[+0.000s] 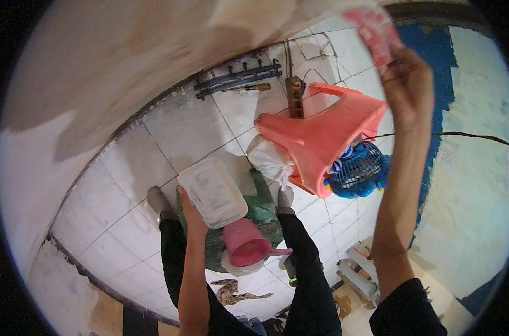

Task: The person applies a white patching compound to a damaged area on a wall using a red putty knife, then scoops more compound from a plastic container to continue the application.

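Note:
My left hand grips the near left edge of a white rectangular plastic tub; pale smears mark its flat face. High at the upper right, my right hand is raised with its fingers closed on a flat red-and-pink piece with whitish smears. That piece is blurred by motion, so its exact kind does not show. Its far end lies close to the pale wall. Below the tub, a pink plastic dipper rests over a green stool between my legs, its handle pointing right.
A coral plastic stool lies tipped over beside a white plastic bag and a blue fan. Near the wall are a power strip, a hook rack and a wooden-handled tool. A dark cable runs rightward.

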Demonstrator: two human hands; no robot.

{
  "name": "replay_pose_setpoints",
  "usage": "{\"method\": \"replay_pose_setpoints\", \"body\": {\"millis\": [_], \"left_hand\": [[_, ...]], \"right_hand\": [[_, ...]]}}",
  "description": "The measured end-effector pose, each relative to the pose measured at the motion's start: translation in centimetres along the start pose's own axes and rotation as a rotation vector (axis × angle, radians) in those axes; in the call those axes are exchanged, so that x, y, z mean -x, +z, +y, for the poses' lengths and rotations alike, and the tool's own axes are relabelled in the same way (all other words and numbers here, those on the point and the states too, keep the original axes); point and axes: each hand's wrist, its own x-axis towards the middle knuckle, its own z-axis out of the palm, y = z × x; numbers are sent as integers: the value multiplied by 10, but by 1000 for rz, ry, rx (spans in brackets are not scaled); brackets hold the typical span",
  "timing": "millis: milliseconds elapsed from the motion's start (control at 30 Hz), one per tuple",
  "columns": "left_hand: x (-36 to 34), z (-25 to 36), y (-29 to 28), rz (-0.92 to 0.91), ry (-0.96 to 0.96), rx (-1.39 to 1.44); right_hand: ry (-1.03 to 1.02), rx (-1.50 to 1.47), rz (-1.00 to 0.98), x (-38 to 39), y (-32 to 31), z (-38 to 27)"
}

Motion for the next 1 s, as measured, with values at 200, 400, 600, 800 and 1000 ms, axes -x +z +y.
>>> {"method": "replay_pose_setpoints", "body": {"millis": [200,400,600,800,1000], "left_hand": [[6,10,-9,36,58,-40],[4,3,-14,21,36,-81],[12,9,6,62,26,-100],[7,7,5,50,-5,-10],[4,8,7,29,38,-81]], "right_hand": [[251,87,359,-47,-50,207],[190,57,194,-134,-56,206],[187,12,228,-90,25,85],[174,-210,-93,-36,22,-22],[-13,396,305,-30,-51,55]]}}
